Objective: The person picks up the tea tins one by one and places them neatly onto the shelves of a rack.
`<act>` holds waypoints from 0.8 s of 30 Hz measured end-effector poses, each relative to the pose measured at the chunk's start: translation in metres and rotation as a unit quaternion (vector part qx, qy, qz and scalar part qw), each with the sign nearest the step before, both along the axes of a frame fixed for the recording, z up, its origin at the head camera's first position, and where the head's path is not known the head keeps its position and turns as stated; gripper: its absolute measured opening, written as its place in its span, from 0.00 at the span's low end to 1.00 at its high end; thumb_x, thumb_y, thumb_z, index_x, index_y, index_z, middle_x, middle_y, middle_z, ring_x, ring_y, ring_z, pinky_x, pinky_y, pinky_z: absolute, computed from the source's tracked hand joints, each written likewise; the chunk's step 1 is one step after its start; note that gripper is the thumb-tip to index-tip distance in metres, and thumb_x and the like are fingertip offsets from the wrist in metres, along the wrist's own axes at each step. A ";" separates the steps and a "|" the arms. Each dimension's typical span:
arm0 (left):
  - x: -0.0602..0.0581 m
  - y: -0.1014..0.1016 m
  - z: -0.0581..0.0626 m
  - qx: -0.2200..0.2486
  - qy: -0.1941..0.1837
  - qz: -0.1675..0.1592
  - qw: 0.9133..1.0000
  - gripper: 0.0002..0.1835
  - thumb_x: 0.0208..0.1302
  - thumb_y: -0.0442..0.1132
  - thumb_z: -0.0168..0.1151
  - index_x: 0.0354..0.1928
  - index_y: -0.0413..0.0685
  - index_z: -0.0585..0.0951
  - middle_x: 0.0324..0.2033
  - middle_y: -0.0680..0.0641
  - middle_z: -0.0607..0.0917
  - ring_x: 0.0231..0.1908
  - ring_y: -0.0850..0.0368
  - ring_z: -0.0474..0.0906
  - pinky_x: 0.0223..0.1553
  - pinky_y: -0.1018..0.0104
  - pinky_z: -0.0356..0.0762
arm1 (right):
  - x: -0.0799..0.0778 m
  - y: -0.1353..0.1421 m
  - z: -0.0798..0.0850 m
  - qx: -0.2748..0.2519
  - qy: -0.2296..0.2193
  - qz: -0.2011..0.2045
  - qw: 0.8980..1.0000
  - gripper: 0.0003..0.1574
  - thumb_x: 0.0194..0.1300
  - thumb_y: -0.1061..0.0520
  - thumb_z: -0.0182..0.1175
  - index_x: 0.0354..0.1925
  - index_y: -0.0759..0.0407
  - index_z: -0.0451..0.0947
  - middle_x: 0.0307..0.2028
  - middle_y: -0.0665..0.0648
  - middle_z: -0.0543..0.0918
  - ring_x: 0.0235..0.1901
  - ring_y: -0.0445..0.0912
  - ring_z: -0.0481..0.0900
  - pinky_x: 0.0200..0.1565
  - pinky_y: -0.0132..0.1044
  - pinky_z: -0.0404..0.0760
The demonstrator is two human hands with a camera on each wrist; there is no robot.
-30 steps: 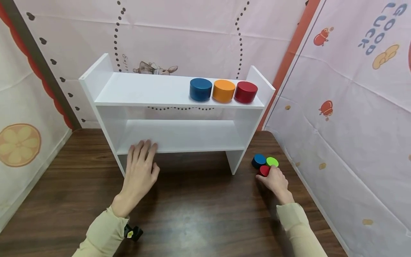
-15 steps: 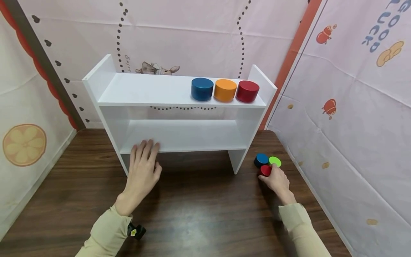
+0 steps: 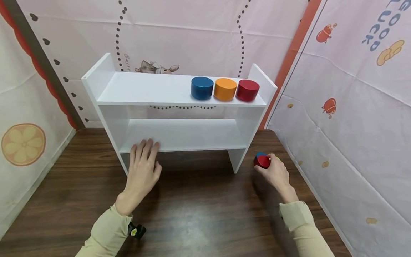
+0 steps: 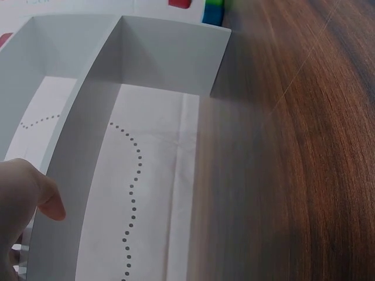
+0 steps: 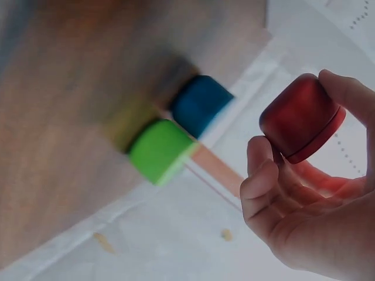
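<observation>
My right hand (image 3: 277,173) pinches a small red round tin (image 3: 262,161) between thumb and fingers. In the right wrist view the red tin (image 5: 302,120) shows a lid rim, and it is held apart from a blue tin (image 5: 202,105) and a green tin (image 5: 161,151) on the table. From the head view the red tin overlaps the blue one, and the green one is mostly hidden behind my fingers. On the left, my left hand (image 3: 142,171) rests with fairly straight fingers on the front edge of the lower board of a white shelf (image 3: 179,137).
A blue tin (image 3: 202,88), an orange tin (image 3: 225,89) and a red tin stand side by side on the shelf's upper board, toward its right end. Printed cloth walls (image 3: 340,142) enclose the dark wooden table (image 3: 192,214) at the back and sides.
My right hand has lifted the small red tin from the table and shifted slightly up and back with it. The left hand stays on the shelf's edge.
</observation>
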State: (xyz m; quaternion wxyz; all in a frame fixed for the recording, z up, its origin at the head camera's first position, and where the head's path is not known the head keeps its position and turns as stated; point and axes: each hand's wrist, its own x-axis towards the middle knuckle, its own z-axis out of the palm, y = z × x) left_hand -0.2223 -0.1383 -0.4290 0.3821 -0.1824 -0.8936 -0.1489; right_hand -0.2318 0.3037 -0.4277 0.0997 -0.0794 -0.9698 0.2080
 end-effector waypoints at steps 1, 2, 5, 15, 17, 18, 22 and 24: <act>0.000 0.000 0.000 0.000 0.001 0.000 1.000 0.31 0.51 0.30 0.60 0.62 0.37 0.72 0.62 0.32 0.73 0.65 0.33 0.64 0.66 0.35 0.55 | 0.000 -0.002 0.003 0.000 0.006 0.003 1.000 0.42 0.55 0.42 0.66 0.61 0.63 0.67 0.51 0.68 0.80 0.44 0.60 0.81 0.37 0.52 0.80; 0.000 0.000 0.000 0.001 0.001 -0.001 1.000 0.31 0.51 0.30 0.59 0.62 0.37 0.72 0.62 0.32 0.73 0.65 0.33 0.64 0.66 0.35 0.55 | 0.001 -0.004 0.007 0.000 0.012 0.006 1.000 0.42 0.55 0.43 0.66 0.61 0.63 0.67 0.50 0.68 0.80 0.45 0.60 0.80 0.38 0.53 0.79; 0.000 0.000 0.000 0.000 0.004 -0.001 1.000 0.31 0.51 0.30 0.59 0.62 0.37 0.72 0.61 0.32 0.73 0.65 0.33 0.64 0.66 0.35 0.55 | 0.003 -0.009 0.016 0.000 0.026 0.014 1.000 0.40 0.55 0.43 0.66 0.60 0.62 0.68 0.50 0.67 0.81 0.45 0.60 0.80 0.39 0.54 0.79; 0.000 0.000 0.000 -0.002 0.009 -0.002 1.000 0.30 0.52 0.30 0.59 0.62 0.37 0.72 0.61 0.32 0.73 0.64 0.33 0.64 0.65 0.35 0.56 | 0.015 -0.031 0.045 -0.013 0.087 0.061 0.994 0.39 0.56 0.44 0.67 0.59 0.62 0.69 0.48 0.64 0.81 0.41 0.55 0.80 0.37 0.47 0.78; 0.000 0.000 -0.001 -0.002 0.010 -0.002 1.000 0.30 0.52 0.30 0.59 0.62 0.37 0.72 0.61 0.32 0.73 0.64 0.33 0.64 0.65 0.35 0.56 | 0.018 -0.036 0.051 -0.011 0.101 0.070 0.992 0.39 0.55 0.43 0.68 0.58 0.62 0.70 0.47 0.63 0.82 0.40 0.54 0.80 0.36 0.44 0.77; 0.000 0.000 -0.001 -0.002 0.010 -0.002 1.000 0.30 0.52 0.30 0.60 0.62 0.37 0.72 0.61 0.32 0.73 0.64 0.33 0.64 0.65 0.35 0.56 | 0.019 -0.039 0.055 -0.011 0.106 0.075 0.991 0.39 0.55 0.43 0.68 0.58 0.62 0.70 0.46 0.63 0.82 0.39 0.54 0.80 0.36 0.44 0.77; 0.000 -0.001 -0.001 -0.001 0.010 -0.002 1.000 0.30 0.52 0.30 0.59 0.62 0.37 0.72 0.62 0.32 0.73 0.64 0.33 0.64 0.65 0.35 0.56 | 0.023 -0.049 0.068 -0.014 0.120 0.095 0.988 0.38 0.55 0.44 0.69 0.57 0.62 0.71 0.45 0.63 0.83 0.36 0.52 0.79 0.35 0.40 0.76; 0.000 -0.001 0.000 0.000 0.009 -0.002 1.000 0.31 0.52 0.30 0.59 0.62 0.37 0.72 0.62 0.32 0.73 0.64 0.33 0.64 0.65 0.35 0.55 | 0.025 -0.054 0.073 -0.019 0.124 0.104 0.987 0.38 0.54 0.44 0.69 0.57 0.62 0.71 0.44 0.63 0.83 0.34 0.52 0.79 0.35 0.40 0.77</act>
